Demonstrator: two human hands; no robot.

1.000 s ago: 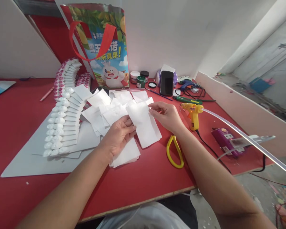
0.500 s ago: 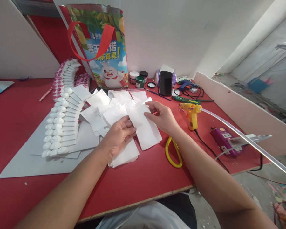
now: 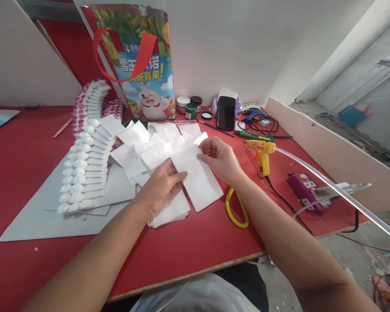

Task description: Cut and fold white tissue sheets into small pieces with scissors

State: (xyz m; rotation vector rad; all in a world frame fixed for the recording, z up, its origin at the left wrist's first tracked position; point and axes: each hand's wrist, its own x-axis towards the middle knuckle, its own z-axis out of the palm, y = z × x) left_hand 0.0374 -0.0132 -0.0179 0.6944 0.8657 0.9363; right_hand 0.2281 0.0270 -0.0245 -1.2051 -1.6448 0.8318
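A white sheet of paper [image 3: 199, 180] is held up between my two hands, tilted above the red table. My left hand [image 3: 164, 182] pinches its left edge, thumb on top and fingers underneath. At the upper right edge, my right hand [image 3: 219, 158] grips the same sheet between thumb and curled fingers. Beneath my left hand lies a stack of white paper [image 3: 170, 210]. Loose white sheets [image 3: 128, 158] are heaped just beyond. To the left stands a curved row of white cards with puffy white tips [image 3: 79, 173], resting on a grey-white board [image 3: 32, 216].
A yellow glue gun [image 3: 262, 157] with a long clear glue stick stands on the right, near yellow-handled scissors [image 3: 235, 212] and a purple power box [image 3: 307, 190]. Paint jars [image 3: 191, 111], a black phone [image 3: 226, 112] and a printed bag [image 3: 146, 65] are at the back.
The sheet has swung slightly toward me and to the right, its lower end now nearer the front. Both hands keep their hold, with small finger shifts.
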